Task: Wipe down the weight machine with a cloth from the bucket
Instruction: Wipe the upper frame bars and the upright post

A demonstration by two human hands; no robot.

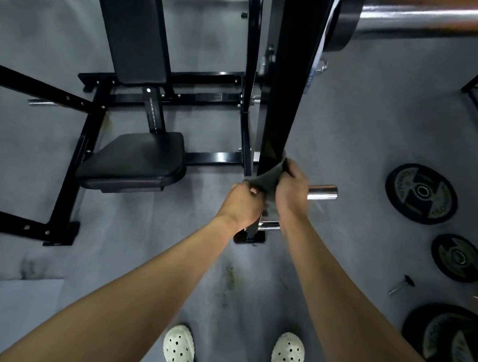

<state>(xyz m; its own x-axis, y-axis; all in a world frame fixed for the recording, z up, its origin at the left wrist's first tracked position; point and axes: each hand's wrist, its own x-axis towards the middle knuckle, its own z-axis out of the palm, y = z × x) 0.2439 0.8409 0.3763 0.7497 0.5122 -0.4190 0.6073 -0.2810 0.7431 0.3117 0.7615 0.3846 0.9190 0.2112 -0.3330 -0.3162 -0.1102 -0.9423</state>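
Note:
A black weight machine with a padded seat and back pad stands on the grey floor. Its glossy black upright arm runs down the middle of the view. A grey cloth is wrapped around the lower end of that arm. My left hand grips the cloth's left end and my right hand grips its right end, both closed, just below the arm. No bucket is in view.
Three weight plates lie on the floor at right, with a small pin between them. Chrome pegs stick out near my hands. A large chrome sleeve crosses the top right. My white clogs stand at the bottom.

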